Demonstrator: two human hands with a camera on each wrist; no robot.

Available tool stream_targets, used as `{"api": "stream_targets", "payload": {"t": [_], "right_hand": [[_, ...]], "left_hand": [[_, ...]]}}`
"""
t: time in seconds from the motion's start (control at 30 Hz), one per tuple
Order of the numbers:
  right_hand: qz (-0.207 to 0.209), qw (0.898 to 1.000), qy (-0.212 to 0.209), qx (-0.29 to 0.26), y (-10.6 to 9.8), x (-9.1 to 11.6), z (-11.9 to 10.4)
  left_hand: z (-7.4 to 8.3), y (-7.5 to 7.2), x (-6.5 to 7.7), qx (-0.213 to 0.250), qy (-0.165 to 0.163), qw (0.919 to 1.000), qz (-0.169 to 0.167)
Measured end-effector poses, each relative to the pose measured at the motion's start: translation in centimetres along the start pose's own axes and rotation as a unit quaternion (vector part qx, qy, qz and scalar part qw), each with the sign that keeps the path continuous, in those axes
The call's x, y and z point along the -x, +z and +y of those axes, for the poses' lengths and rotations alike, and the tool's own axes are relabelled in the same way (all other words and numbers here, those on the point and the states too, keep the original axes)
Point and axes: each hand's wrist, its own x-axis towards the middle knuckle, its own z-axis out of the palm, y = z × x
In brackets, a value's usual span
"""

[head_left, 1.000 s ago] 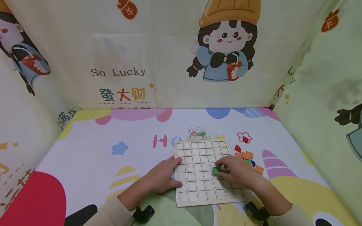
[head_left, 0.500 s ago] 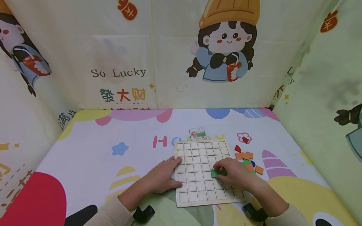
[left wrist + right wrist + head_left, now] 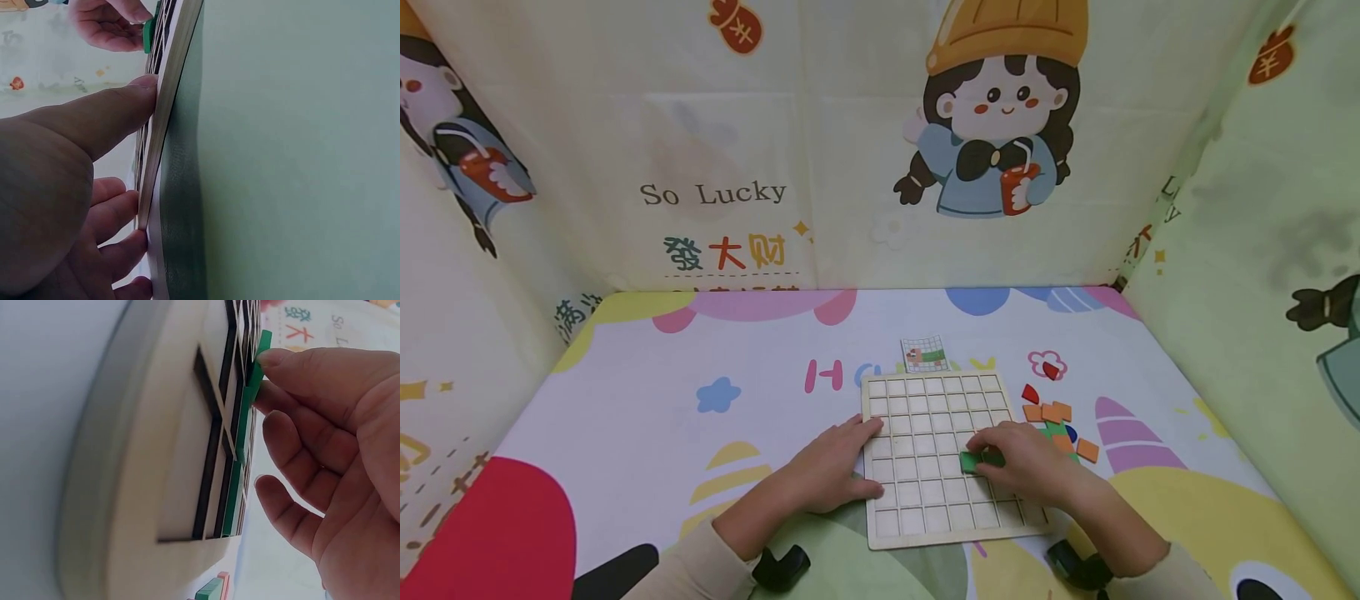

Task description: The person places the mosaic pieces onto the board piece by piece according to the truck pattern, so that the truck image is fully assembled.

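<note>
A pale wooden grid board (image 3: 917, 492) lies on the tablecloth. My left hand (image 3: 831, 468) rests at its left edge, thumb and fingers spread along the frame. Over the board's right half, my right hand (image 3: 1030, 462) pinches a green square tile (image 3: 968, 462) between thumb and index finger. In the right wrist view the pinched tile (image 3: 262, 350) stands tilted above the grid. Behind it, further green tiles (image 3: 231, 499) sit in cells in a row towards the board's right side. The right palm and fingers partly cover that row in the head view.
Right of the board lie loose orange tiles (image 3: 1087, 451), green pieces, a dark blue piece (image 3: 1071, 434) and red quarter-round pieces (image 3: 1031, 393). A small pattern card (image 3: 925, 354) with a coloured grid picture lies beyond the far edge. Printed cloth walls surround the table.
My right hand has shifted slightly left with the green tile, exposing more of the loose pieces beside the board. My left hand has stayed put.
</note>
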Motion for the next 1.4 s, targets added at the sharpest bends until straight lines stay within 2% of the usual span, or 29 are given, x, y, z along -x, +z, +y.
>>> {"api": "stream_targets", "payload": {"t": [0.57,0.87,1.4], "right_hand": [[0.002,1.0,0.018,0.0,0.08,0.26,0.09],[0.009,1.0,0.004,0.016,0.06,0.29,0.47],[0.006,0.999,0.014,0.029,0.08,0.16,0.46]], "left_hand": [[-0.14,0.13,-0.02,-0.003,0.005,1.0,0.004],[-0.15,0.06,0.01,-0.004,0.008,1.0,0.004],[-0.27,0.1,-0.11,-0.002,0.008,1.0,0.004]]}}
